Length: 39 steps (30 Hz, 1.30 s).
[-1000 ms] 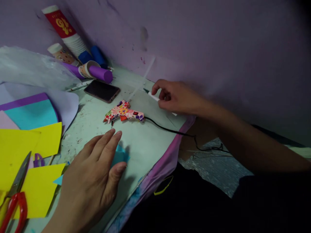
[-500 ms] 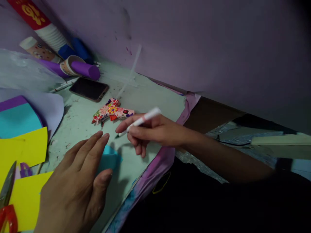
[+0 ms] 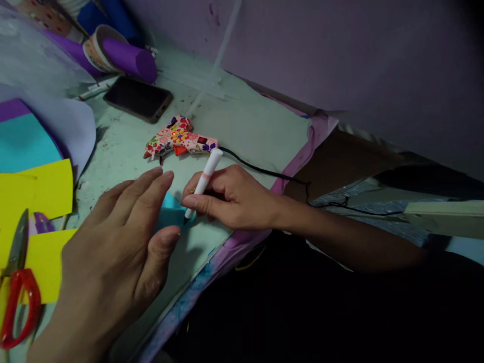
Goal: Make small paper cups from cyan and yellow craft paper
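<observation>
My right hand [image 3: 230,196] grips a white marker [image 3: 206,176] with a pink band. Its dark tip points down at the right edge of a small blue piece of paper or foam [image 3: 169,214]; whether it touches cannot be made out. My left hand [image 3: 121,247] is open over the left part of that piece and hides it, fingers stretched out and thumb apart. Just beyond both hands lies a flower-patterned glue gun [image 3: 179,137] with a red trigger and a black cord.
A phone [image 3: 138,98] lies behind the glue gun. Red-handled scissors [image 3: 20,287] rest beside yellow sheets [image 3: 41,191] on the left. Purple rolls [image 3: 130,58] and a plastic bag [image 3: 34,55] are at the back left. The table's cloth-covered edge [image 3: 223,252] runs along the right.
My right hand has brought the marker down and toward the blue piece, turning it more upright. The glue gun's cord has come into sight. The view has tilted slightly downward.
</observation>
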Motion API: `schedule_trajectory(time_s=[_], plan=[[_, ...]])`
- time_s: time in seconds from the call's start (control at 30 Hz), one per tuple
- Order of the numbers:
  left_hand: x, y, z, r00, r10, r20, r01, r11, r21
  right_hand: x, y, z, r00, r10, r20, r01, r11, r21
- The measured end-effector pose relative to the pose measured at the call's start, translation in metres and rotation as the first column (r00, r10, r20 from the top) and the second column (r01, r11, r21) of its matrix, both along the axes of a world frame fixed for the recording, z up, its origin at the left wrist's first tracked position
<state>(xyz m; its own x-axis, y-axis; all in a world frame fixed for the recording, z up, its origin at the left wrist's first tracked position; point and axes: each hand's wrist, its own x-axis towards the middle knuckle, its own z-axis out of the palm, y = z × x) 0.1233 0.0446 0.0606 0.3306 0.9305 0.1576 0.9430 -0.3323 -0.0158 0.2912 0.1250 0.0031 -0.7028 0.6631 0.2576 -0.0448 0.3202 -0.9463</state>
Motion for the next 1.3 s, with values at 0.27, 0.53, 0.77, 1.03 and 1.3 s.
schedule_trajectory(time_s=[0.27,0.53,0.77,1.03,1.3], plan=[[0.0013,-0.0001,0.0013,1.000,0.011,-0.014,-0.012,1.000,-0.011,-0.0027,0.0042,-0.0006,0.994,0.100,0.043,-0.102,0.993,0.054],[-0.0015,-0.0003,0.0013,1.000,-0.002,-0.021,0.001,1.000,-0.010,-0.0025,0.0033,0.0009,0.989,0.102,0.103,-0.112,0.989,0.098],[0.0009,0.0009,0.0020,0.999,-0.015,-0.044,0.015,1.000,0.005,-0.0039,0.0046,0.0022,0.990,0.068,0.120,-0.078,0.994,0.080],[0.0004,0.0018,0.0016,0.998,-0.031,-0.055,0.032,0.999,0.010,-0.0047,0.0042,0.0030,0.991,-0.024,0.128,0.017,0.999,0.051],[-0.0014,0.0005,0.0007,0.999,-0.021,-0.045,0.021,1.000,0.010,-0.0061,0.0045,0.0048,0.984,-0.093,0.152,0.093,0.996,0.005]])
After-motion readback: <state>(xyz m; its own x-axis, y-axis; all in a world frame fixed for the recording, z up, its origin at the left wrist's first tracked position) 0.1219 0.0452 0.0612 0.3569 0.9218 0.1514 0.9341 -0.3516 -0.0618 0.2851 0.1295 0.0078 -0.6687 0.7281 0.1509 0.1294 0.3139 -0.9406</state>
